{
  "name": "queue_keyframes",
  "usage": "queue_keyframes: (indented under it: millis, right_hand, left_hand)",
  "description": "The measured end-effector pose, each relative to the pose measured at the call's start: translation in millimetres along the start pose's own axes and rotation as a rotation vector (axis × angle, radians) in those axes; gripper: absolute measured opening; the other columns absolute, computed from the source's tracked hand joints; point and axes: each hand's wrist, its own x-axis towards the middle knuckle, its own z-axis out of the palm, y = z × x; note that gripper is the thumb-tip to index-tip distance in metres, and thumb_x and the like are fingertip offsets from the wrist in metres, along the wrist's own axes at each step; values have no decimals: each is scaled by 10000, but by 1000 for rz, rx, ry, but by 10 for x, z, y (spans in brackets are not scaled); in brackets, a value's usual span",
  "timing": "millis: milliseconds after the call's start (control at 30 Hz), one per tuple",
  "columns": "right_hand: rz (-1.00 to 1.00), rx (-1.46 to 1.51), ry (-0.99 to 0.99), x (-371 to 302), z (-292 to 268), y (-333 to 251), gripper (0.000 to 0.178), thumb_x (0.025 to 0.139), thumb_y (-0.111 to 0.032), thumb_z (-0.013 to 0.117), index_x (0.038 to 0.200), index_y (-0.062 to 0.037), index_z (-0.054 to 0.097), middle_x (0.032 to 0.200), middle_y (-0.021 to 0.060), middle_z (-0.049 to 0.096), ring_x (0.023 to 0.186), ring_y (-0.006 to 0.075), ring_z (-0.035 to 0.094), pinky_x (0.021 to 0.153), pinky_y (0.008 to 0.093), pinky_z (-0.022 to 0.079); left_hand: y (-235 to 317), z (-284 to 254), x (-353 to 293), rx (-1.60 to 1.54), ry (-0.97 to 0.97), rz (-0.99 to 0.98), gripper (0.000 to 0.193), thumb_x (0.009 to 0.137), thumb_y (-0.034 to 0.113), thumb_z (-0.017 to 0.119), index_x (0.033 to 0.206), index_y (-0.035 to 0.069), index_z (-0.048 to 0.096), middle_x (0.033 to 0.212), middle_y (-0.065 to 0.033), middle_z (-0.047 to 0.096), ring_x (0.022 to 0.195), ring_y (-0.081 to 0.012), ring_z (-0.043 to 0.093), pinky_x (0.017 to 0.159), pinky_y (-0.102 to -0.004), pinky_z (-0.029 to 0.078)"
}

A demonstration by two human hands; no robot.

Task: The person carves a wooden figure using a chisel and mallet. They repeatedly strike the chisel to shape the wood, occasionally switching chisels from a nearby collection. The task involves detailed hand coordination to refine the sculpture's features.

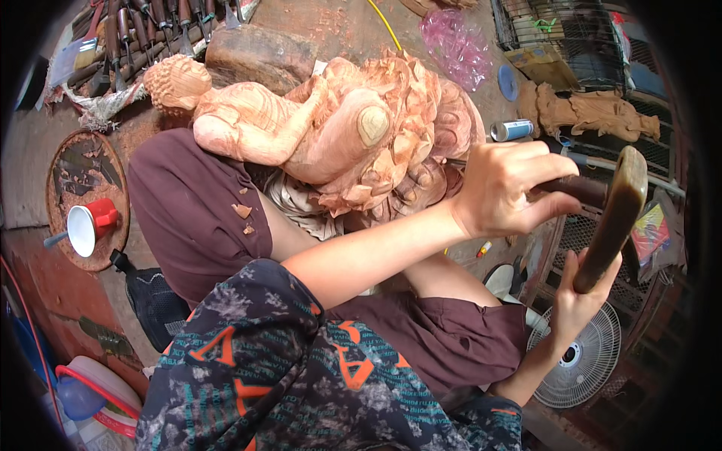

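Note:
A carved wooden figure (293, 128) lies on its side across my lap, its curly-haired head at the left and leafy carving around its base. My left hand (508, 184) is closed around a chisel by its dark wooden handle (575, 189). The blade is mostly hidden behind the hand, toward the figure's base. My right hand (583, 301) grips the lower end of a flat wooden mallet (613, 218). Its upper part stands close to the handle's end; whether they touch I cannot tell. Pale shavings (242, 211) rest on my trouser leg.
Many chisels (124, 34) lie at the far left. A red and white mug (90, 225) stands on a round tray (120, 161). At the right are a can (511, 130), another carved figure (594, 111) and a fan (579, 353). A wooden block (259, 56) lies behind the figure.

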Motion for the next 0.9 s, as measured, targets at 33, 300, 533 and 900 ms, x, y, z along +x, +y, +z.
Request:
queue_keyframes:
  millis: [33, 300, 533, 900]
  right_hand:
    - [-21, 63, 39, -8, 22, 11, 629, 859, 32, 618, 1423, -47, 350, 897, 16, 498, 760, 82, 465, 701, 222, 410]
    - [-20, 16, 36, 0, -29, -6, 558, 839, 63, 614, 1351, -9, 404, 892, 28, 518, 753, 86, 489, 699, 220, 426]
    - [-92, -90, -9, 43, -5, -26, 574, 862, 52, 593, 1388, -24, 375, 900, 30, 509, 750, 80, 488, 679, 218, 417]
    - [33, 206, -9, 92, -49, -201, 495, 866, 30, 597, 1332, -9, 436, 882, 24, 502, 697, 58, 437, 688, 203, 388]
  left_hand:
    - [-19, -5, -19, -18, 4, 10, 320, 727, 329, 795, 923, 95, 700, 705, -46, 637, 561, -193, 609, 491, -294, 466]
    - [8, -59, 1, -48, 37, 32, 311, 718, 334, 801, 891, 96, 698, 686, -34, 627, 541, -179, 590, 479, -287, 450]
    - [0, -53, 14, -44, 1, -33, 329, 730, 372, 789, 880, 95, 696, 690, -32, 632, 541, -180, 590, 479, -287, 449]
    - [-19, -98, 27, -87, 73, -53, 344, 753, 385, 771, 867, 72, 684, 725, -67, 649, 577, -221, 609, 508, -310, 463]
